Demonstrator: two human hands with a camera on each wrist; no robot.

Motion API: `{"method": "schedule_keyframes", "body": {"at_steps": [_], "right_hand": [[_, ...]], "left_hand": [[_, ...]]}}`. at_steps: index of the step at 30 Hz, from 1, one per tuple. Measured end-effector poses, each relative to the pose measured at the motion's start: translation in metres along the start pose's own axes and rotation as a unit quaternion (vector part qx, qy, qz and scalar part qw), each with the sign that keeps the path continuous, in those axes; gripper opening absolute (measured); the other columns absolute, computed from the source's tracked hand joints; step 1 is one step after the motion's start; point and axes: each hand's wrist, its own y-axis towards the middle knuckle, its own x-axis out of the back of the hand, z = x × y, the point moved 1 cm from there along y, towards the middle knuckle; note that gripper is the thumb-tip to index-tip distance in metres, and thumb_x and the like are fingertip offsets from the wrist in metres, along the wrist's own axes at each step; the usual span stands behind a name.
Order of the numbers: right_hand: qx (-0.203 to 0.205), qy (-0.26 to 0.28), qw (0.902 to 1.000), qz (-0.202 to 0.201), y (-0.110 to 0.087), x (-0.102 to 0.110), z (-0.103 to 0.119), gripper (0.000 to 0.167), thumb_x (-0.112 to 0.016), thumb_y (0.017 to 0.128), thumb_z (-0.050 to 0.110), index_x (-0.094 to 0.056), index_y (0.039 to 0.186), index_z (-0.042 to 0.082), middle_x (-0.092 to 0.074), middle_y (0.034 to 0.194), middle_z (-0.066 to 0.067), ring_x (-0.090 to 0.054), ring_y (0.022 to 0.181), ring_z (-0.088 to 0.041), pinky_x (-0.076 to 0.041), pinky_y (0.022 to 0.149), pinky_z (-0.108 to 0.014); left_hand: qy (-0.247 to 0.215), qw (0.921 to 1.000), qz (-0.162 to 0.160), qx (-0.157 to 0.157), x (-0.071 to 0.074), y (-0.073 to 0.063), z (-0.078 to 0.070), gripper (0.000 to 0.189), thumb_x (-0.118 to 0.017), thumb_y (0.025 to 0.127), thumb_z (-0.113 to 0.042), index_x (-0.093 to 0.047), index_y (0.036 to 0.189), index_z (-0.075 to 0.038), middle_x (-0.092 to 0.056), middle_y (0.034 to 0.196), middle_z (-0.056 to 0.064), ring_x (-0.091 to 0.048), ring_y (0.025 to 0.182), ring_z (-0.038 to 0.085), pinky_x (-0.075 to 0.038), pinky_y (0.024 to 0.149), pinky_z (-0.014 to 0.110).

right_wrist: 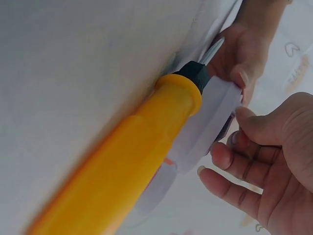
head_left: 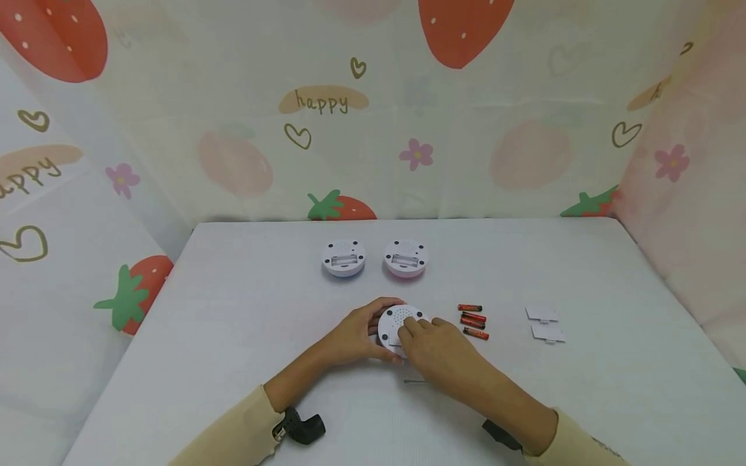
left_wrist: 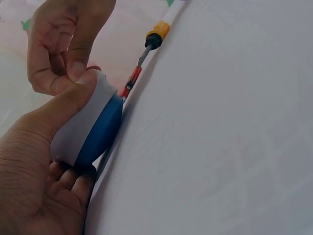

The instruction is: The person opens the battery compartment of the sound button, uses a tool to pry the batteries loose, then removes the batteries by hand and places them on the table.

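Note:
My left hand (head_left: pixel 358 333) holds a round white device (head_left: pixel 402 315), underside up, with its thumb at the near edge and fingers round the far side. Black round feet and a grid of small holes mark that underside. In the left wrist view the device has a blue lower shell (left_wrist: pixel 100 134). Over the device's right part bends my right hand (head_left: pixel 437 346), thumb and fingertips close together at its underside. Those fingers hide much of the battery compartment area, and I cannot tell whether they pinch anything. A yellow-handled screwdriver (right_wrist: pixel 132 156) lies below the right hand.
Two similar round devices, one blue-edged (head_left: pixel 344 268) and one pink-edged (head_left: pixel 405 268), stand behind the hands with open battery compartments. Several red-and-black batteries (head_left: pixel 473 317) lie right of the hands. Farther right are two white battery covers, one behind (head_left: pixel 541 314) and one in front (head_left: pixel 548 333).

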Motion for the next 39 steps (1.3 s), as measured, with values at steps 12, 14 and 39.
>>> {"method": "schedule_keyframes", "body": {"at_steps": [12, 14, 39], "right_hand": [[-0.007, 0.032, 0.9992, 0.025, 0.002, 0.007, 0.000, 0.035, -0.080, 0.088, 0.015, -0.064, 0.117, 0.002, -0.067, 0.110, -0.009, -0.067, 0.101, -0.019, -0.058, 0.081, -0.033], [-0.007, 0.034, 0.9991, 0.026, 0.002, 0.008, -0.002, 0.036, -0.081, 0.086, 0.014, -0.064, 0.116, 0.003, -0.067, 0.109, -0.008, -0.067, 0.100, -0.019, -0.058, 0.080, -0.032], [-0.119, 0.089, 0.9889, 0.001, -0.046, 0.018, -0.053, 0.022, -0.080, 0.087, 0.007, -0.063, 0.099, 0.012, -0.055, 0.089, 0.004, -0.052, 0.076, -0.013, -0.057, 0.074, -0.029]], "left_hand": [[0.001, 1.0000, -0.003, -0.005, 0.003, -0.003, 0.001, 0.098, -0.095, 0.067, -0.005, -0.043, 0.149, -0.011, -0.055, 0.142, 0.005, -0.057, 0.128, 0.017, -0.050, 0.103, 0.027], [-0.001, 1.0000, -0.004, -0.005, 0.003, -0.003, 0.001, 0.097, -0.095, 0.067, -0.004, -0.043, 0.149, -0.011, -0.055, 0.142, 0.005, -0.058, 0.127, 0.017, -0.050, 0.102, 0.027], [0.008, 0.9999, -0.003, 0.014, 0.001, 0.000, 0.003, 0.095, -0.096, 0.067, -0.011, -0.046, 0.147, -0.019, -0.056, 0.140, -0.002, -0.057, 0.127, 0.012, -0.047, 0.105, 0.025]]}}
